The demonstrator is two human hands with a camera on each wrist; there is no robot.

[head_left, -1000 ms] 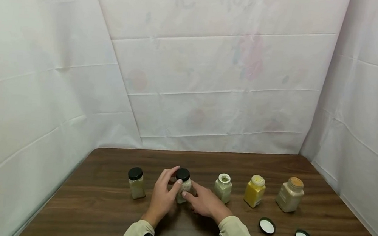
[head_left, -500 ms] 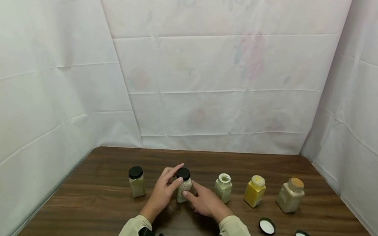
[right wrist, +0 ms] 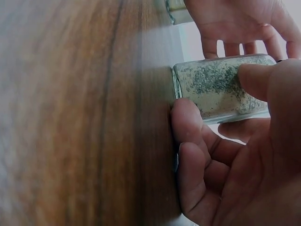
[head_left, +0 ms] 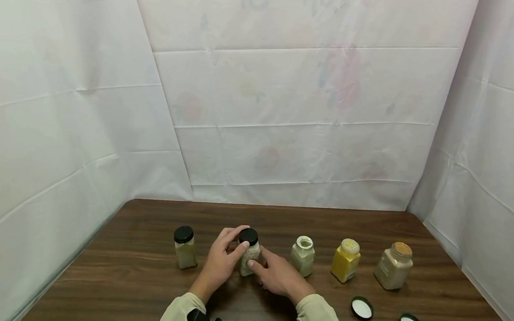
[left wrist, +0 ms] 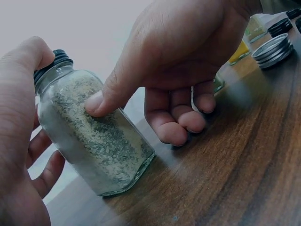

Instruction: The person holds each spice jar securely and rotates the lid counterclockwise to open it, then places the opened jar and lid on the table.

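Note:
A square glass jar [head_left: 249,265] of pale, green-flecked seasoning stands on the table under a black screw lid [head_left: 248,236]. My left hand [head_left: 218,264] grips that lid between thumb and fingers, its thumb on the near side; its lower fingers extend behind the glass in the left wrist view. My right hand [head_left: 282,276] holds the jar's body from the right. The right thumb presses on the flecked face [left wrist: 113,132], while the other fingers curl low beside the base, as the right wrist view shows.
Left of the hands stands another black-lidded jar [head_left: 185,254]. To the right are three uncapped jars: a pale green one [head_left: 302,259], a yellow one [head_left: 345,264] and a larger beige one [head_left: 392,269]. Two lids [head_left: 362,308] lie upturned before them. White sheets [head_left: 286,148] enclose the table.
My left thumb has shifted up onto the lid, and the left wrist has swung slightly left. The right hand keeps its hold and the jar stays in place.

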